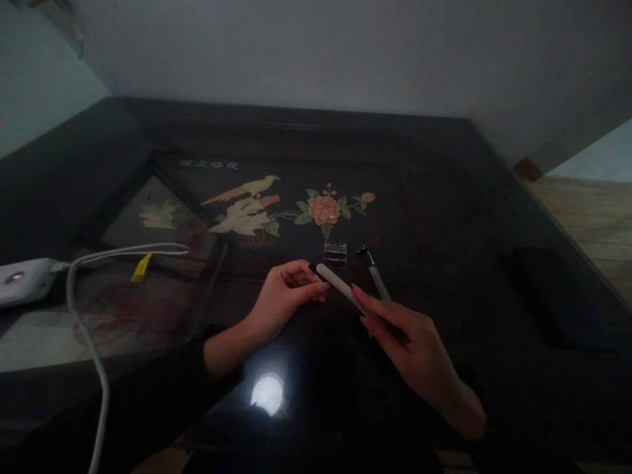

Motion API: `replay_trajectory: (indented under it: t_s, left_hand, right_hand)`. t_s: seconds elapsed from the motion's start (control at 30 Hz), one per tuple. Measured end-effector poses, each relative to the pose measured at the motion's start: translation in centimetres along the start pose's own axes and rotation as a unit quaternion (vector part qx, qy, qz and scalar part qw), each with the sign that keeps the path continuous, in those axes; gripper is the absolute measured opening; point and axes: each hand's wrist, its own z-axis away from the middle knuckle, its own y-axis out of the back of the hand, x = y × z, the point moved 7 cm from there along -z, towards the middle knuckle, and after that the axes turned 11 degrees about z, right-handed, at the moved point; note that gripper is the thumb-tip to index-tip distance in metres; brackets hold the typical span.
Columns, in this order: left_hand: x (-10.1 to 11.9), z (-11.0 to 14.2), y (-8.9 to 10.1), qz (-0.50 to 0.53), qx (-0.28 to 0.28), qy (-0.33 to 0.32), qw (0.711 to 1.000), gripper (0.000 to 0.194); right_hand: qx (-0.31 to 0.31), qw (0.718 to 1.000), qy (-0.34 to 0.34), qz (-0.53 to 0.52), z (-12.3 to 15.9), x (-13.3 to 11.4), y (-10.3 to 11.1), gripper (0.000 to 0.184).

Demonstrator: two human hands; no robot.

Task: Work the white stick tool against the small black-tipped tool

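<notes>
My right hand [409, 342] is closed around a slim, pale, round-ended stick [340, 284], which slants up to the left. Thumb and fingers of my left hand [286, 295] are pinched together beside the stick's far end. A small black-tipped piece [313, 268] shows at those fingertips; its kind is too small to make out. Just beyond the hands, a little clear case [335, 254] with dark contents lies on the table. To its right rests a thin silver tool [378, 282] with a small black head, its lower end partly hidden by my right hand.
The glossy dark table [444, 197] bears an inlaid bird and flower picture. At the left lie a white device [22, 282] and its white cable [83, 316] with a yellow tag [141, 268]. A dark flat object [563, 299] lies at the right. A wall stands behind.
</notes>
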Motion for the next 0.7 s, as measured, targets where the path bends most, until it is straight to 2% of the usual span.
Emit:
replay_trajectory:
  t_s: [0.3, 0.7]
  left_hand:
    - [-0.2, 0.0, -0.5, -0.001, -0.018, 0.023, 1.000, 0.018]
    - [0.3, -0.2, 0.5, 0.021, 0.034, -0.007, 0.999, 0.022]
  right_hand:
    - [0.006, 1.000, 0.001, -0.008, -0.2, -0.2, -0.1, 0.041]
    - [-0.013, 1.000, -0.024, 0.010, 0.4, 0.6, 0.4, 0.042]
